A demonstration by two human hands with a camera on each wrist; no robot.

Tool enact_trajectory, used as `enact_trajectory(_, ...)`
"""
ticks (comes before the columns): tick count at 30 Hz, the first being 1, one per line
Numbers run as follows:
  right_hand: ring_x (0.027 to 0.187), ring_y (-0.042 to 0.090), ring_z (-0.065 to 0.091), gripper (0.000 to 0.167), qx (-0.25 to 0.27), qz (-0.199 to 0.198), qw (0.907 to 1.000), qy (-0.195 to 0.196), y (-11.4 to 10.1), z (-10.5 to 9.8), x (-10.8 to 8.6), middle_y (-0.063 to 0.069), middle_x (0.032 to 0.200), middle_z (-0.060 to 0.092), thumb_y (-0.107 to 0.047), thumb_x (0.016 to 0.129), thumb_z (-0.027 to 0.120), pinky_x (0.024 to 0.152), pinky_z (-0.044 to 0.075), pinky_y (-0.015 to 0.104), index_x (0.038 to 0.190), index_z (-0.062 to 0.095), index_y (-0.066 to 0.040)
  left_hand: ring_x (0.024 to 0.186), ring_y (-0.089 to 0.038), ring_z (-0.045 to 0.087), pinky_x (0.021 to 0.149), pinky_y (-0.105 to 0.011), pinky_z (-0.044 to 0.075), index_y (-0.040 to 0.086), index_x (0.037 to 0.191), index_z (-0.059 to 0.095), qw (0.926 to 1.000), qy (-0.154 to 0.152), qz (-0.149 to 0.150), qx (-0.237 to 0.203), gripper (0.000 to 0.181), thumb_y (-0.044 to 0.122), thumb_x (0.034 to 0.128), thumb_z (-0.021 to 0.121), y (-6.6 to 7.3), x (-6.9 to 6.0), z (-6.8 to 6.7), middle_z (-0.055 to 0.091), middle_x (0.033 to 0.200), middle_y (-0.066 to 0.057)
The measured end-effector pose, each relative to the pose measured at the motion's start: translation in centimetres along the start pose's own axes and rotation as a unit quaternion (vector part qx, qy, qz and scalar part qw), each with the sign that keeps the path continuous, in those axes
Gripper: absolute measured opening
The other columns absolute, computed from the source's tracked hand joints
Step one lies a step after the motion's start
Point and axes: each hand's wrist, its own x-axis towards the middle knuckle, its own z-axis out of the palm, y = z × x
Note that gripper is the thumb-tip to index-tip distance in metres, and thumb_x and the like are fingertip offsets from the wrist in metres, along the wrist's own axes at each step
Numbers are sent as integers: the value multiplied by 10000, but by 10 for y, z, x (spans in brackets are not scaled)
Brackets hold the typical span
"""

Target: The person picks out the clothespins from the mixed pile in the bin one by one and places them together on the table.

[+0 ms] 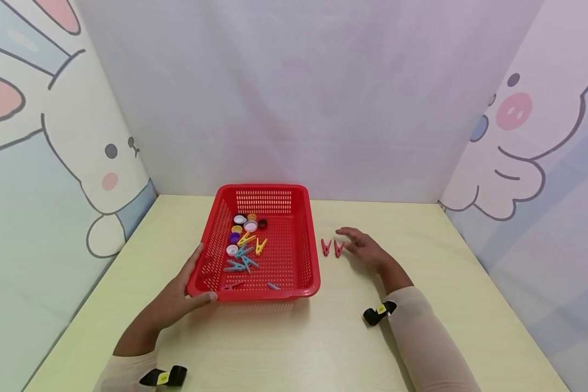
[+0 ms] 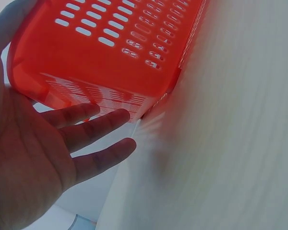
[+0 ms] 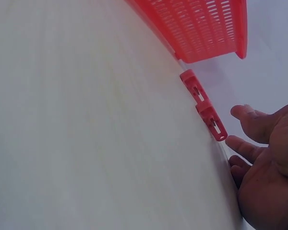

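Observation:
A red plastic basket stands on the table. My left hand holds its near left corner, the thumb on the front rim and the fingers along the left side. In the left wrist view, three fingers of that hand stretch beside the basket wall. Two red clothespins lie side by side right of the basket, the left clothespin and the right clothespin. Just beyond them my right hand hovers low with loosely bent fingers and nothing held; the right wrist view shows its fingertips close to a clothespin.
Inside the basket lie several bottle caps, among them a purple cap and a white cap. Yellow clothespins, blue clothespins and a red clothespin are there too. Cloth walls border the pale table.

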Motion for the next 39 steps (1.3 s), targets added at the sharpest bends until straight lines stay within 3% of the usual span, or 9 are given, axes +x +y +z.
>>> enact_trajectory(8, 1627, 527, 292, 634, 71, 341, 9993, 146, -1, 3, 3, 223, 1729, 373, -166, 1008, 757, 1309, 290, 720, 1588, 529, -52, 1423, -496, 493, 839, -377, 700, 242, 1771, -52, 10000, 0, 28, 8, 1257, 317, 918, 868, 0, 1, -1, 320, 1691, -265)
enact_trajectory(15, 1536, 536, 425, 768, -463, 460, 9975, 266, 0, 1, 3, 223, 1716, 366, -242, 909, 882, 1249, 429, 670, 1572, 549, -43, 1425, -509, 487, 837, -377, 701, 224, 1771, -53, 10000, -4, 41, 49, 1257, 323, 920, 867, 1, 1, 0, 317, 1691, -272)
enact_trajectory(25, 1514, 532, 461, 665, -530, 540, 9964, 382, 2, 3, 2, 204, 1699, 402, -245, 885, 915, 1257, 432, 650, 1458, 642, -45, 1433, -512, 479, 843, -379, 700, 235, 1771, -48, 10000, 24, -24, -21, 1265, 328, 911, 876, 0, 1, 0, 315, 1694, -266)
enact_trajectory(39, 1479, 514, 498, 468, -816, 159, 9957, 414, 3, 6, 3, 254, 1622, 481, -180, 907, 891, 1252, 429, 658, 1302, 711, -4, 1438, -504, 480, 849, -384, 700, 278, 1769, -58, 9999, 2, -114, -64, 1270, 340, 909, 874, -2, 1, -1, 311, 1699, -258)
